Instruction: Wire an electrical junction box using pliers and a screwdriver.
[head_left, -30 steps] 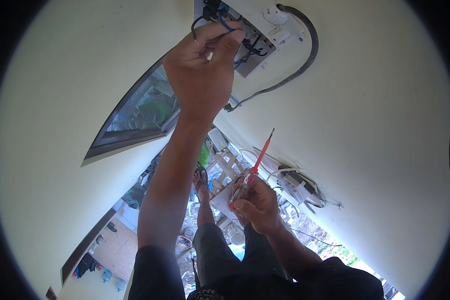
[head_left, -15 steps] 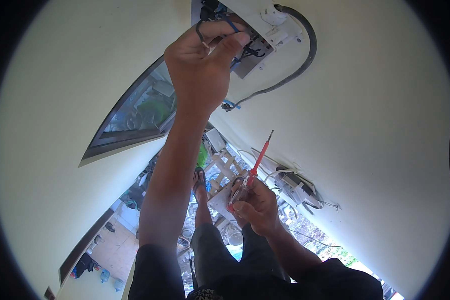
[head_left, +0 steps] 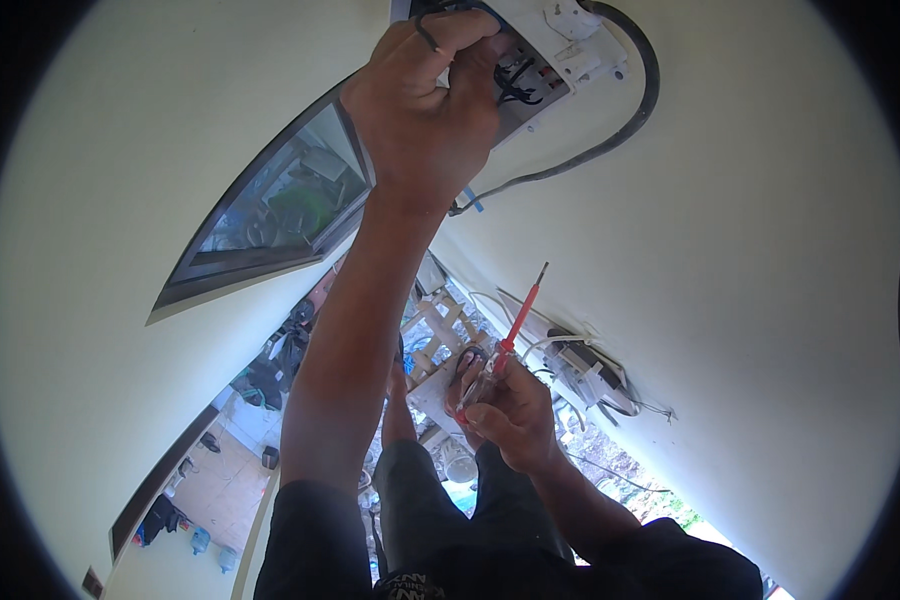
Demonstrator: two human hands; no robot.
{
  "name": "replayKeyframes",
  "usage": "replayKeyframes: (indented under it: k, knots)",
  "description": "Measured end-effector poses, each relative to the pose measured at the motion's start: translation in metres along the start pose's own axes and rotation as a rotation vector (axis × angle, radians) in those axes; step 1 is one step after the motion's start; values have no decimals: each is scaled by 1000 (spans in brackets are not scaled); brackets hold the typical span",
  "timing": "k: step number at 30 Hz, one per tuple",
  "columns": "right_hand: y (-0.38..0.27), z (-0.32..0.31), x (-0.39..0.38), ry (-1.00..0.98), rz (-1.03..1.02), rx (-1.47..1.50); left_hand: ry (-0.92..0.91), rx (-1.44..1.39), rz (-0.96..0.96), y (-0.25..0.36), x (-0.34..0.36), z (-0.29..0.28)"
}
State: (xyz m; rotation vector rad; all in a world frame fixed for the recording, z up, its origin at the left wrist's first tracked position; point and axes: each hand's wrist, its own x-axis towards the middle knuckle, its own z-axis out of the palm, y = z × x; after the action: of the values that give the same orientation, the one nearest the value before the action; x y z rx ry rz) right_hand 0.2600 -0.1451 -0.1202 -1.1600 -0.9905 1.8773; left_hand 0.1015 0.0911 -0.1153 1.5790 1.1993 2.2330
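High on the wall, my left hand (head_left: 425, 115) reaches into an open electrical box (head_left: 532, 122). Its thumb and index finger are pinched together, seemingly on a thin dark wire; their tips partly hide it. A short black wire (head_left: 427, 34) with a bare copper end curves over the back of the fingers. Beside the thumb, several black wire ends (head_left: 518, 85) stick out inside the box. Lower down, my right hand (head_left: 520, 420) grips the clear handle of a screwdriver (head_left: 523, 318) with a red-sleeved shaft, its metal tip pointing up and away from the wires.
A thick black cable (head_left: 653, 95) loops from the box down the wall. To the left is a dark-framed window (head_left: 280, 205). A power strip with white cords (head_left: 595, 375) sits at the right wall. Below, my feet stand on a wooden support (head_left: 432, 395) above cluttered ground.
My left hand has shifted up and slightly right, along with the box in view, and its fingers are deeper among the wires. The right hand still holds the screwdriver in nearly the same place.
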Motion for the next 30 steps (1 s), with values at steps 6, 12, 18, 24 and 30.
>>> replayKeyframes:
  k: [6,12,18,24,30]
  knots:
    - [-8,2,4,31,-3,-36,-18,-153,-254,17,-2,-4]
    - [-48,7,66,27,-436,75,-214,-576,-524,25,13,-33]
    - [-90,46,115,581,-555,-108,-286,-634,-667,24,7,-42]
    - [-101,53,133,548,-498,-3,-329,-592,-758,30,13,-45]
    - [-106,60,144,596,-436,-24,-355,-546,-747,26,14,-46]
